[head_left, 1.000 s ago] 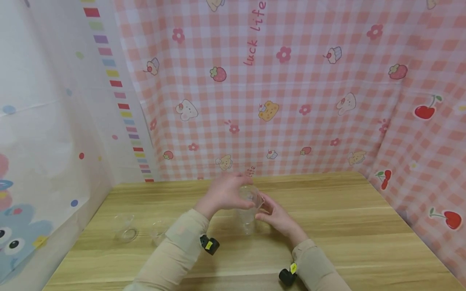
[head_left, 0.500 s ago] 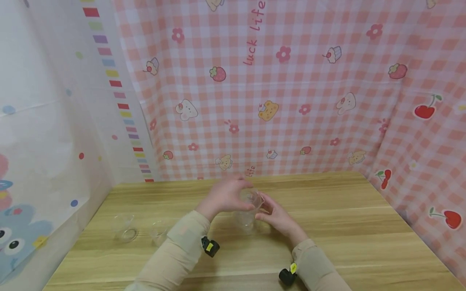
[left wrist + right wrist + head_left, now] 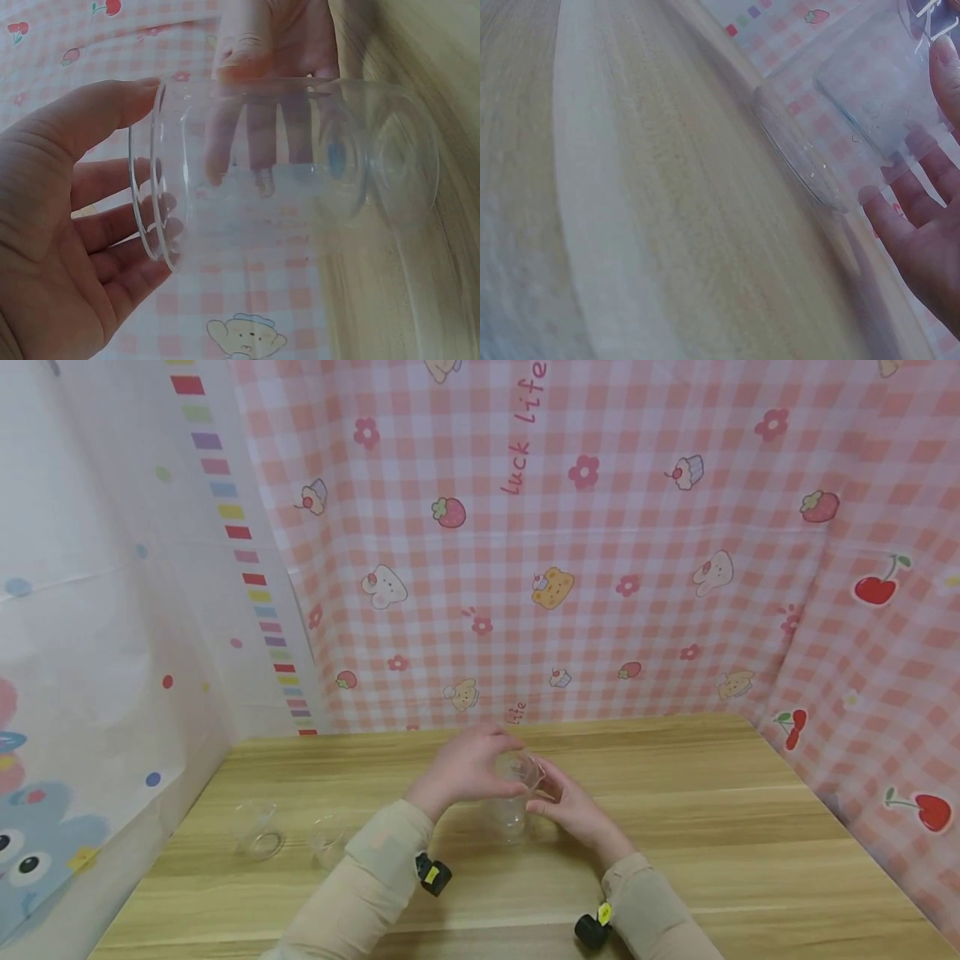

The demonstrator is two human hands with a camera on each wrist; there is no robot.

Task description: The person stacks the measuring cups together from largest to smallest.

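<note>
Two clear cups, one inside the other, stand upright near the middle of the wooden table (image 3: 675,827). My left hand (image 3: 468,766) grips the inner cup (image 3: 517,764) from above, thumb on one side of the rim and fingers on the other. From the right, my right hand (image 3: 573,810) holds the outer cup (image 3: 512,828) around its side. In the left wrist view the two rims lie close together, and the inner cup's base (image 3: 345,161) sits short of the outer cup's base (image 3: 409,165).
To the left, a clear cup (image 3: 266,843) stands on the table, and another clear cup (image 3: 327,839) is beside my left sleeve (image 3: 367,868). A pink checked cloth (image 3: 525,635) hangs behind the table's back edge; a white patterned cloth (image 3: 112,610) hangs at the left.
My left hand has moved slightly down, lowering the inner cup deeper into the outer one. My right hand has stayed in place.
</note>
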